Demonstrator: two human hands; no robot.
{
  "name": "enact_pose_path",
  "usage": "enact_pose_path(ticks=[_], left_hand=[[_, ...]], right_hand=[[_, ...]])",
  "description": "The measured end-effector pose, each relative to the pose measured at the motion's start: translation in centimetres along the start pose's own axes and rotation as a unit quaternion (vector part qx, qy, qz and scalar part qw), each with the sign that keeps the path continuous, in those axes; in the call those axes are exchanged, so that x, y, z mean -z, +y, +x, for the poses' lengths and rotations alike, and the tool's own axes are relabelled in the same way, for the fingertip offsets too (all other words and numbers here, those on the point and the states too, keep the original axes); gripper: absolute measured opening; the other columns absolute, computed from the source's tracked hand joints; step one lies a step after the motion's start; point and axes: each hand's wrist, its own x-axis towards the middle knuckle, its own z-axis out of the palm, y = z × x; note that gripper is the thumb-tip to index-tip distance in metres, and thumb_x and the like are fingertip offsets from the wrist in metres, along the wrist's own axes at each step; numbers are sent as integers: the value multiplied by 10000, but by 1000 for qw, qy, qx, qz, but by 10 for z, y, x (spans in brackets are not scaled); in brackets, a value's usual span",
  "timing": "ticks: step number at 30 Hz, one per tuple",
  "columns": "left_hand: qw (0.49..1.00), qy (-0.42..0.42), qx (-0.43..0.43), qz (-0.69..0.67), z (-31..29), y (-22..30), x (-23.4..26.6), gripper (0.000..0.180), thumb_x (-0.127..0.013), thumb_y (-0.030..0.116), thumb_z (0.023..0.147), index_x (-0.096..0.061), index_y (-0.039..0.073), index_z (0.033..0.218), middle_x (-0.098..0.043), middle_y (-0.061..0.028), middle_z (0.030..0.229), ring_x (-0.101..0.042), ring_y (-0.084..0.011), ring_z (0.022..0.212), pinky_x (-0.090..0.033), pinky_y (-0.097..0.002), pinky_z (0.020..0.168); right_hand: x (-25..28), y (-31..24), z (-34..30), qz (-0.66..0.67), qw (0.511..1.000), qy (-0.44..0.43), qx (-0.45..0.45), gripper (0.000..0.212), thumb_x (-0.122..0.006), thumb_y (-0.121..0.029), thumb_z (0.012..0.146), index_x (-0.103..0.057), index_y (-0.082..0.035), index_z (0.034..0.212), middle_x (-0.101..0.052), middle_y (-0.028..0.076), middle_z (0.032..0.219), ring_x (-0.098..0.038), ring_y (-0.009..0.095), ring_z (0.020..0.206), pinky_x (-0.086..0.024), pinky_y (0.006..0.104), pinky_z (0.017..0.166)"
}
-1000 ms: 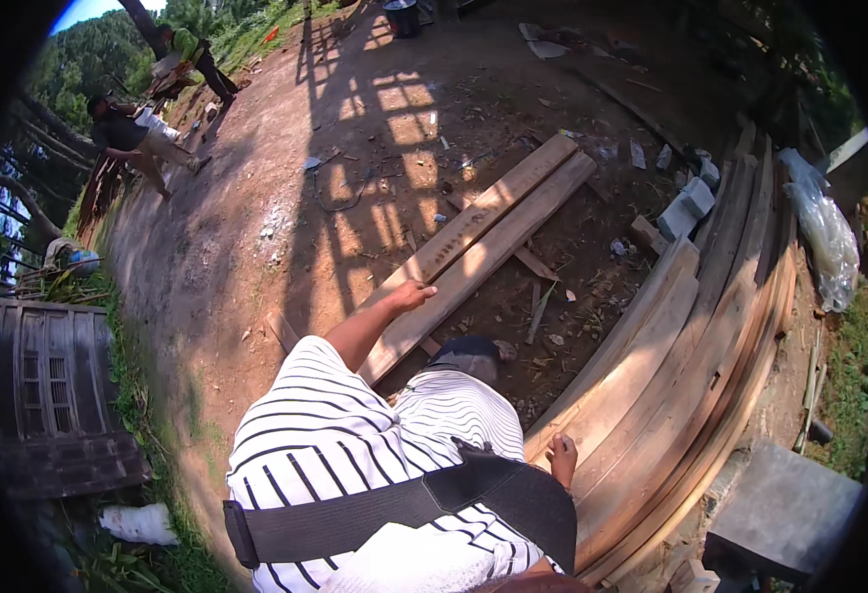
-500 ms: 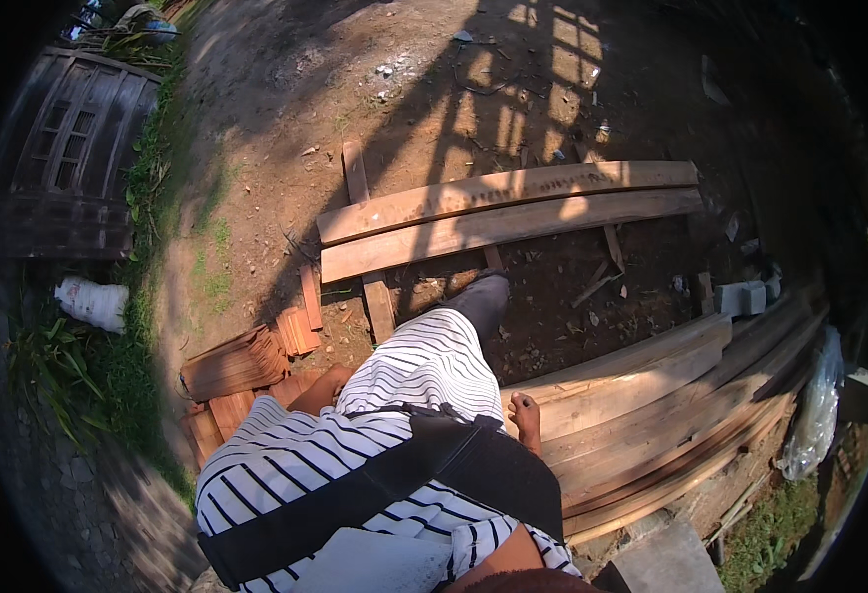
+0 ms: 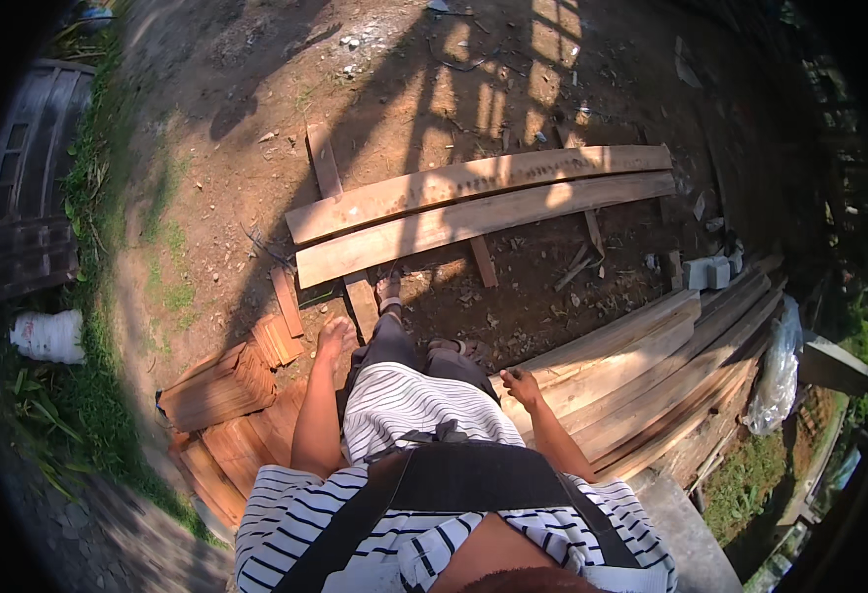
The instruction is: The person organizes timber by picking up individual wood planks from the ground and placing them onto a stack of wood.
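My left hand (image 3: 334, 342) hangs in front of me on the left, its fingers loosely apart with nothing in them. It is near a short crosspiece of wood (image 3: 363, 304) and the small stack of reddish boards (image 3: 218, 387). On the right, my right hand (image 3: 523, 386) has its fingers curled in and shows nothing held. Behind it in the view lies a pile of long planks (image 3: 631, 361). Ahead, two long planks (image 3: 483, 227) rest side by side on crosspieces over the dirt.
Pale blocks (image 3: 707, 273) stand at the far end of the plank pile, with a clear plastic sheet (image 3: 776, 371) to its right. A white sack (image 3: 48, 336) and a dark wooden panel (image 3: 31, 178) are at the left. My sandalled feet are on the dirt.
My body has turned and my step has moved on, so the view has shifted. My left hand has come forward from beside my waist, and both forearms now show more fully.
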Motion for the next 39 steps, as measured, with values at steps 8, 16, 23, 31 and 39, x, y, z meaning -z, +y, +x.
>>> enact_pose_path(ticks=[8, 16, 23, 31, 39], left_hand=[[966, 172, 173, 84, 37, 22, 79, 234, -604, 254, 949, -581, 35, 1025, -572, -34, 798, -562, -140, 617, -434, -275, 465], [989, 108, 57, 79, 139, 43, 107, 325, -626, 256, 936, -592, 25, 1161, -620, -51, 906, -595, -126, 732, -473, -254, 561], [929, 276, -44, 242, 373, -27, 213, 662, -650, 414, 919, -518, -101, 1314, -582, -212, 1292, -549, -275, 1199, -394, -348, 1029], [881, 438, 41, 174, 533, -29, 346, 916, -516, 698, 883, -502, -98, 1336, -561, -199, 1346, -568, -328, 1179, -436, -390, 1008], [961, 241, 122, -55, 565, -77, 286, 1011, -270, 825, 869, -400, 15, 1461, -438, -149, 1493, -413, -324, 1369, -323, -440, 1129]], right_hand=[[-82, -141, 38, -113, 986, 27, 120, 580, -631, -527, 867, -663, -21, 1148, -671, 218, 1143, -628, 365, 1101, -477, 402, 941], [-175, -225, 154, -11, 993, -110, 30, 566, -749, -441, 836, -634, 4, 1166, -682, 117, 963, -664, 193, 885, -508, 318, 803], [-292, -132, 462, 351, 916, -124, -151, 576, -676, -554, 865, -591, -91, 1196, -566, 13, 979, -560, 147, 919, -507, 352, 824], [-336, -108, 636, 540, 833, -66, -104, 861, -669, -619, 839, -455, 23, 1372, -492, 116, 1366, -523, 258, 1199, -490, 494, 949], [-350, -78, 665, 671, 739, -41, -45, 855, -597, -633, 887, -379, -45, 1469, -460, 89, 1443, -460, 212, 1289, -366, 380, 1104]])
